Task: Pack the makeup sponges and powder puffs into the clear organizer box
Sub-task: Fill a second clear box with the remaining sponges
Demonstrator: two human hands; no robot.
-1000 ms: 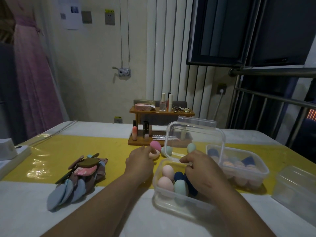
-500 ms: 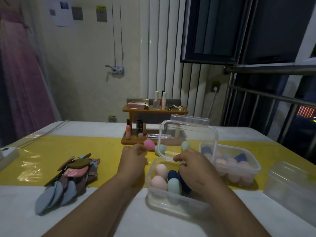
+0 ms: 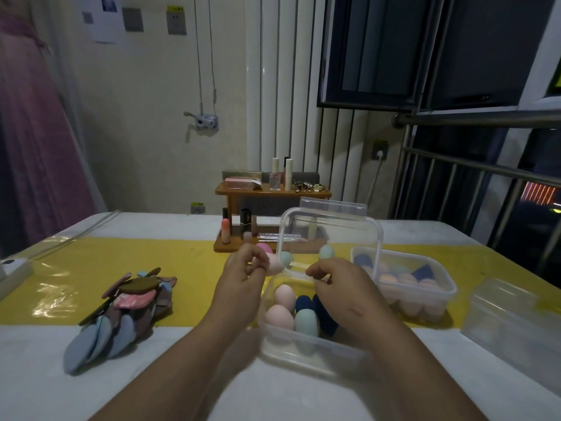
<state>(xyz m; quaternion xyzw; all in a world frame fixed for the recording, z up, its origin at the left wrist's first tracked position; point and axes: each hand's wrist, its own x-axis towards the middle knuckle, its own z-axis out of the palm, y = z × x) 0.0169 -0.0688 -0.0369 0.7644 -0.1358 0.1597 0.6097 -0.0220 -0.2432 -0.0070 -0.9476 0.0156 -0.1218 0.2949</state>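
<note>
The clear organizer box point(image 3: 303, 352) stands in front of me with its lid point(image 3: 331, 232) tipped up at the back. Inside lie two pale pink sponges point(image 3: 280, 316), a teal sponge point(image 3: 306, 322) and dark blue sponges point(image 3: 304, 302). My left hand point(image 3: 241, 284) pinches a light pink sponge point(image 3: 275, 265) at the box's far left corner. My right hand point(image 3: 343, 288) hovers over the box, fingers curled; what they hold is hidden. A dark pink sponge point(image 3: 263, 247) and two teal sponges point(image 3: 287, 258) lie behind the lid. A pile of powder puffs point(image 3: 121, 314) lies at the left.
A second clear box point(image 3: 425, 311) holding several sponges sits to the right, and a closed clear box point(image 3: 516, 323) further right. A wooden cosmetics rack point(image 3: 273, 192) stands behind. A white power strip point(image 3: 12, 268) lies at the left edge.
My left hand has picked the light pink sponge up off the table. My right hand has risen out of the box.
</note>
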